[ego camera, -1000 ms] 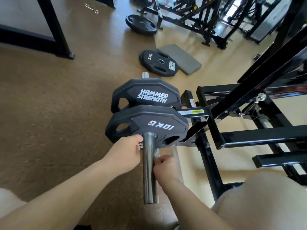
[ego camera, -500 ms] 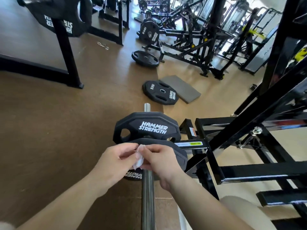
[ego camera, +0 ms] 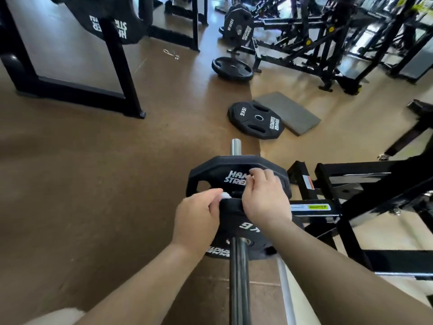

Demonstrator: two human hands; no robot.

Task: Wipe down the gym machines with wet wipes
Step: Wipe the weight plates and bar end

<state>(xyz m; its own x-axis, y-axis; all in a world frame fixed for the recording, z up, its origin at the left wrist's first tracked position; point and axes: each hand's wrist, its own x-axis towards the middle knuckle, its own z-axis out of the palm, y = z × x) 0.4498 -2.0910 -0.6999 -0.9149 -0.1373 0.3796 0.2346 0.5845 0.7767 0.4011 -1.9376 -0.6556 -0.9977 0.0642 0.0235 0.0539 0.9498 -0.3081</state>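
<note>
The gym's brown floor (ego camera: 93,184) spread under black machine frames. At 6 o'clock a steel bar (ego camera: 239,277) ran up through 2 black plates. The left hand (ego camera: 199,216) sat at the near plate's (ego camera: 234,221) top edge, its thumb and fingers pinched together on a small white wet wipe (ego camera: 226,195) in the gap between the plates. The right hand (ego camera: 264,198), just beside it at 3 o'clock, lay with bent fingers over the far plate's (ego camera: 210,174) lettered face; I could not tell whether it gripped anything. At 1 o'clock a 15KG plate (ego camera: 255,120) lay flat, touching a grey mat (ego camera: 288,111).
</note>
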